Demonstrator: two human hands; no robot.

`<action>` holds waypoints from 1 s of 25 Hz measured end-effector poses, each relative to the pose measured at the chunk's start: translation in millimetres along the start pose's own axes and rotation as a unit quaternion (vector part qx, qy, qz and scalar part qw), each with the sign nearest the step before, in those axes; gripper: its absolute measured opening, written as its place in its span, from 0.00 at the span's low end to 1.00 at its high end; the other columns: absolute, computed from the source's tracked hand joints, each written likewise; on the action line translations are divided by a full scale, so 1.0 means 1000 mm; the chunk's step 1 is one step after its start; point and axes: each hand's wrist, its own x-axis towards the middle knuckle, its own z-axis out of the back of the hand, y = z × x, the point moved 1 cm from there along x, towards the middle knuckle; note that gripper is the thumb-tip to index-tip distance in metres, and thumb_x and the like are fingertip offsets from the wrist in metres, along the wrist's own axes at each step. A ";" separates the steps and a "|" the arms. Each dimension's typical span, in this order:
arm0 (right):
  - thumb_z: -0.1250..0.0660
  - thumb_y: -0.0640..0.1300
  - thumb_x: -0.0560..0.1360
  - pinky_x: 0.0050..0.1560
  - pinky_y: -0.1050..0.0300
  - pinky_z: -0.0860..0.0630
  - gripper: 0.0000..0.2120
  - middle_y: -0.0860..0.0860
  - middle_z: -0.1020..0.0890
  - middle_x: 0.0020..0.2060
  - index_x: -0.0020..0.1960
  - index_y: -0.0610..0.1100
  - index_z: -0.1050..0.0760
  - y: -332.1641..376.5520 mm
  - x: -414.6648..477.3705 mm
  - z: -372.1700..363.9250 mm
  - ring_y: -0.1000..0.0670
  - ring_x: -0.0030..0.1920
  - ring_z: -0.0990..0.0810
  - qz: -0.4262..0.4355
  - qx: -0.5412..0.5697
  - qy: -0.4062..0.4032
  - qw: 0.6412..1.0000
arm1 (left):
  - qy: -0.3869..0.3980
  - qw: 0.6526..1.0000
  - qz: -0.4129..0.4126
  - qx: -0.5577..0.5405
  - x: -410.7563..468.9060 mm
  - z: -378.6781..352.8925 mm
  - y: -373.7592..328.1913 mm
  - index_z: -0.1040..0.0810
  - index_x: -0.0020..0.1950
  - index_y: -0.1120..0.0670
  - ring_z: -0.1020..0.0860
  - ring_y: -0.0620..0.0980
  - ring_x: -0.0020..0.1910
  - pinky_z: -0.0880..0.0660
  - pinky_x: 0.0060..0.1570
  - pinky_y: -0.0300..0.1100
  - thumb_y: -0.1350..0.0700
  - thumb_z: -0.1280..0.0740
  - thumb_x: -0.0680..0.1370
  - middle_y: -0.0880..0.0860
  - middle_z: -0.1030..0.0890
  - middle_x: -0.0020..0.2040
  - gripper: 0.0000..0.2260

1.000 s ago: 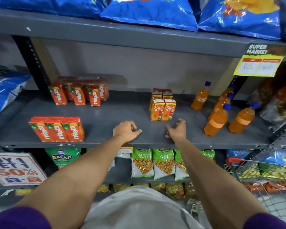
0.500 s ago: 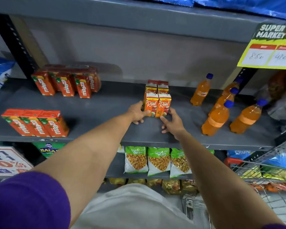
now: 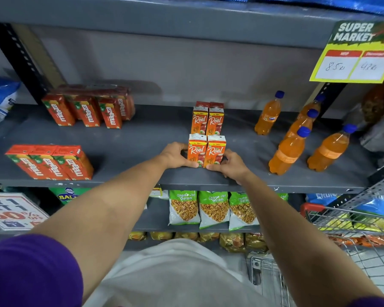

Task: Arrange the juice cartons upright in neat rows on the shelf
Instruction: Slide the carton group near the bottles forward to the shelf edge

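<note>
Two orange Real juice cartons [image 3: 206, 150] stand upright side by side near the front of the grey shelf [image 3: 142, 149]. My left hand [image 3: 175, 156] presses the left carton's side and my right hand [image 3: 231, 166] presses the right carton's side, squeezing the pair between them. Behind it stands a second pair of Real cartons [image 3: 207, 120], with more red-topped ones further back. Three red Maaza cartons [image 3: 51, 162] stand in a row at the front left. Another group of Maaza cartons [image 3: 91, 107] stands at the back left.
Several orange soda bottles [image 3: 297, 138] stand on the right of the shelf. A yellow price sign [image 3: 355, 56] hangs at the upper right. Snack packets [image 3: 213, 209] fill the shelf below. A wire shopping cart [image 3: 353, 222] sits at the lower right, a discount sign [image 3: 11, 211] at the lower left.
Both hands went from the shelf's front edge forward to the front pair of Real cartons and closed on its sides. That pair now sits nearer the front, apart from the pair behind.
</note>
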 end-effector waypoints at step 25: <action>0.19 0.48 0.58 0.55 0.54 0.25 0.23 0.53 0.16 0.48 0.51 0.50 0.21 0.005 -0.034 -0.001 0.53 0.50 0.18 -0.041 -0.062 0.051 0.996 | -0.006 0.999 -0.012 0.034 -0.041 -0.022 0.005 0.24 0.41 0.41 0.21 0.44 0.44 0.27 0.47 0.42 0.39 0.20 0.54 0.44 0.16 0.49 0.22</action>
